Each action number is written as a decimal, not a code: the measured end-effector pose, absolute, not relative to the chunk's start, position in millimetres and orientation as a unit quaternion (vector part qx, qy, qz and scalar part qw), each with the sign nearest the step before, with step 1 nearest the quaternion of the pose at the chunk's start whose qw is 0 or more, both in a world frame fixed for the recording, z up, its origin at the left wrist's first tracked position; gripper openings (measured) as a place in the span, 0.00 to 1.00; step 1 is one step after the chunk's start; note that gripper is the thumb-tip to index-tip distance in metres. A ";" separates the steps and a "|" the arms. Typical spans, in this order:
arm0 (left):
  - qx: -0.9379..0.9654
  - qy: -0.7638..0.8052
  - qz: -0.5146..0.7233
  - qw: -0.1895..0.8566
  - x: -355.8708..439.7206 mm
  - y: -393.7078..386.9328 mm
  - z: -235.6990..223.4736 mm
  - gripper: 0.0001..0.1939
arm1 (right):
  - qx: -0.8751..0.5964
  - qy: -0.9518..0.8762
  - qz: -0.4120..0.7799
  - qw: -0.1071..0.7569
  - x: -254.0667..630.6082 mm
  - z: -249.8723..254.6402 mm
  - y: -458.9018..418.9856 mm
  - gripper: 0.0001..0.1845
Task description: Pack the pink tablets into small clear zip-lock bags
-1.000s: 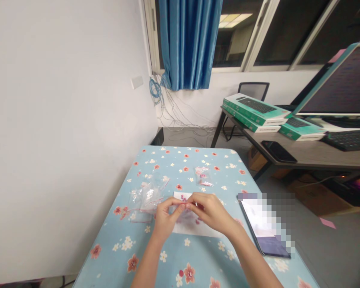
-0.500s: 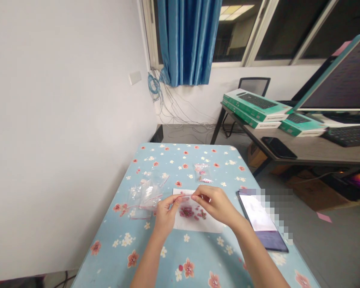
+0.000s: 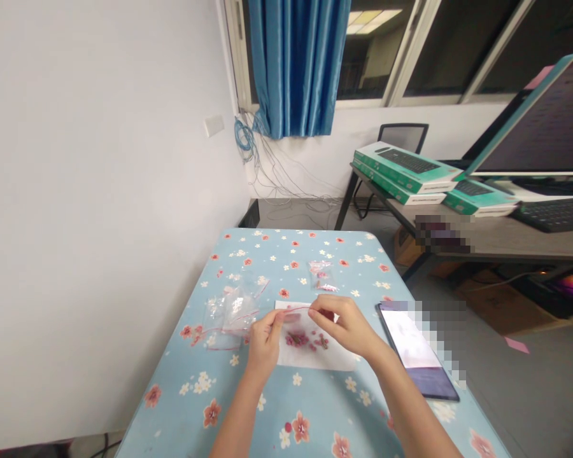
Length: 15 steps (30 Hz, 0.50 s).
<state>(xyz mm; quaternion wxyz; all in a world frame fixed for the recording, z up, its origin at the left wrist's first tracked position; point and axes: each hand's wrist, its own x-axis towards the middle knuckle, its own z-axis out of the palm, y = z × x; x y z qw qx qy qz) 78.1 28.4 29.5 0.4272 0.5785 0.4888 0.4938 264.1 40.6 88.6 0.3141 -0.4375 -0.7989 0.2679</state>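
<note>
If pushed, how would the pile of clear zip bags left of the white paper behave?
The clear zip bags would probably crumple rather than hold shape, since the film looks thin and wrinkled. They seem light, being see-through with no obvious contents. They might slide over one another, as they overlap and look glossy.

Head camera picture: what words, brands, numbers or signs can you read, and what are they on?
None can be read for sure.
Stacked keyboard boxes: dark lettering on the white ends, too blurred to read.
Monitor: faint rows on the screen, too blurred.
Black keyboard: key marks too small.
Tablet: partly pixelated, nothing readable.
Clear bag in the hands: no lettering I can make out.
</note>
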 end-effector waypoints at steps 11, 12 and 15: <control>0.575 0.476 0.508 0.429 76.0 30.9 25.7 0.14 | -0.427 -0.815 0.272 0.281 248.9 92.0 35.6 0.16; 0.573 0.477 0.510 0.430 75.6 30.5 27.2 0.14 | -0.428 -0.815 0.271 0.280 247.1 92.1 34.9 0.16; 0.580 0.463 0.517 0.426 74.0 28.9 32.6 0.14 | -0.429 -0.815 0.271 0.279 242.8 91.4 33.4 0.15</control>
